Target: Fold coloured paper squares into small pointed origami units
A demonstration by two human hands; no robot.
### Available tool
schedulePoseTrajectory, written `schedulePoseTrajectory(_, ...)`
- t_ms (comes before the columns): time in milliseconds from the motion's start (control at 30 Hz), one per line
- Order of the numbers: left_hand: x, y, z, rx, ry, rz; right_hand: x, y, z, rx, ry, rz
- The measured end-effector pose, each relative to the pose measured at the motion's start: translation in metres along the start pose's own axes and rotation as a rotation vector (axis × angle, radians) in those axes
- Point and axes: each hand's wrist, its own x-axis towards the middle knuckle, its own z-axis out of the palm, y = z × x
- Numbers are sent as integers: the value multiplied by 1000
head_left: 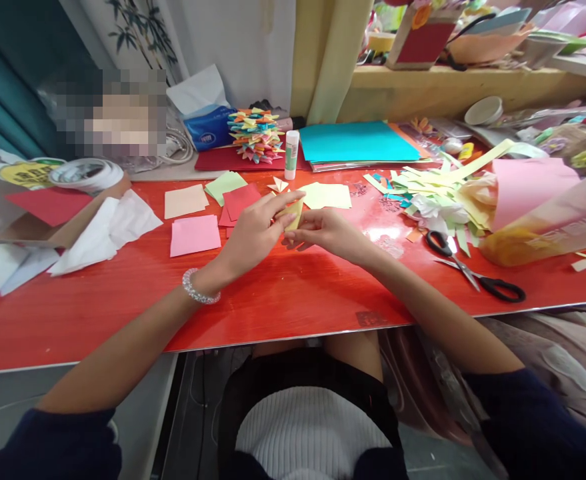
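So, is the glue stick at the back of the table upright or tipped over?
Upright. The glue stick stands on its base on the red table, cap on top, beside the teal paper stack.

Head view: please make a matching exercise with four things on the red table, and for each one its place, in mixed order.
Things:
1. scissors
2. glue stick
3. pink paper square
4. small yellow paper

Places:
A. between the left hand and the right hand
B. flat on the table, left of the left hand
C. upright, beside the teal sheets
D. flat on the table, right of the right hand, near the paper scraps

Pairs: 1-D, 2-C, 3-B, 4-A
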Motion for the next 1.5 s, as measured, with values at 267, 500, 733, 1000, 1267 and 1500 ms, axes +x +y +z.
schedulePoseTrajectory(267, 5, -3, -5, -214, -22, -87, 0, -1, -5, 37, 172, -133)
schedulePoseTrajectory(500, 6, -7, -4, -220, 53, -179, 0, -2, -3, 109, 144, -60)
schedulePoseTrajectory(733, -2, 0, 3, -40, 113, -115, 0, 2, 1, 156, 276, -154)
schedulePoseTrajectory(1000, -6, -5, 10, -203, 45, -127, 0, 3, 2, 100, 222, -97)
schedulePoseTrajectory(1267, -2, -8, 8, -336, 51, -209, -1, -2, -3, 73, 130, -97)
schedulePoseTrajectory(1500, -2, -7, 6, -245, 71, -165, -1, -4, -5, 29, 56, -39)
